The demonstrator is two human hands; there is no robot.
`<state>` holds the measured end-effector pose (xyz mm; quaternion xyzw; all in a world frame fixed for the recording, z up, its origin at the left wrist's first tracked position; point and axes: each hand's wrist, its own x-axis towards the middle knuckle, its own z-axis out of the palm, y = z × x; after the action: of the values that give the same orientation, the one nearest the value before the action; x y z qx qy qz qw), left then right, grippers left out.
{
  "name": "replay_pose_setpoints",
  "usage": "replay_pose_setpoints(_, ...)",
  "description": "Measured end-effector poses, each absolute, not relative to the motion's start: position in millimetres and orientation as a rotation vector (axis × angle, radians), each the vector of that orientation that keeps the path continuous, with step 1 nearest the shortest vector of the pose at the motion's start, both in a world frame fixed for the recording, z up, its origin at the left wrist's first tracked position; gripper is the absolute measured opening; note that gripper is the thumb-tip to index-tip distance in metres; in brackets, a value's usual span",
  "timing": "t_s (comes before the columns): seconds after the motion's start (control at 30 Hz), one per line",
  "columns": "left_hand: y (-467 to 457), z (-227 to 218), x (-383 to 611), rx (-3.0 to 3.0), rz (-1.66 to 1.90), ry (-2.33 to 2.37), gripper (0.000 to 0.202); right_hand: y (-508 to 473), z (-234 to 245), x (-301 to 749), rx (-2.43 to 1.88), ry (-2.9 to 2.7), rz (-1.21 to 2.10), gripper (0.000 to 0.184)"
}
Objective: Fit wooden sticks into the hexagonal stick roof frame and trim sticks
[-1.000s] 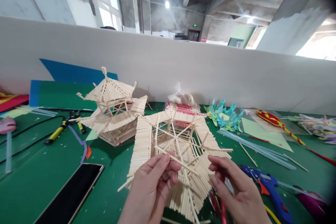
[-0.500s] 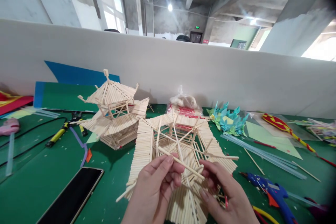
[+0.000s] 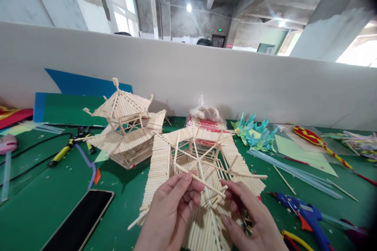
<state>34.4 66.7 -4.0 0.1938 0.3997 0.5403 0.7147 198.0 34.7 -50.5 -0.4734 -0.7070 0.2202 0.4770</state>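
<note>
Okay, nearest to me on the feed are the two bare hands. The left hand (image 3: 173, 206) has a thin wooden stick (image 3: 209, 185) pinched between thumb and fingertips, slanting down toward the right hand (image 3: 250, 215). Over on that side the thumb and fingers are parted around the stick's low end, and I honestly can't tell if they touch it. The stick is up over the big stick model (image 3: 201, 170), which sits right in front of the hands with slatted panels fanning out around an open, spoked middle.

Off to the left I've got a phone (image 3: 78, 221) lying dark-screened on the green table (image 3: 126, 196). On the right there's a blue glue gun (image 3: 303, 211) on its side, with clear glue sticks (image 3: 294, 174) a bit beyond it.

Further back, a pagoda (image 3: 125, 104) made of the same sort of sticks stands left of the model, and a teal paper flower (image 3: 256, 133) sits to the right. Between them, behind the model, is a knotted plastic bag (image 3: 206, 113). Past all that runs a white partition (image 3: 188, 74), then bare concrete and a green lit sign (image 3: 220, 30) way off.
</note>
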Motion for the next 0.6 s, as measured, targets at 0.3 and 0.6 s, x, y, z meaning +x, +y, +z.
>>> replay_pose_setpoints(0.3,67.9,-2.0,34.6,0.44,1.208,0.898,0.015,34.7,-52.5,195.0,-1.156,-1.673,0.542,0.05)
replay_pose_setpoints(0.6,69.1,-1.3,34.1,0.458,1.181,0.936,0.015,37.1,-38.8,191.0,-1.188,-1.663,0.617,0.031)
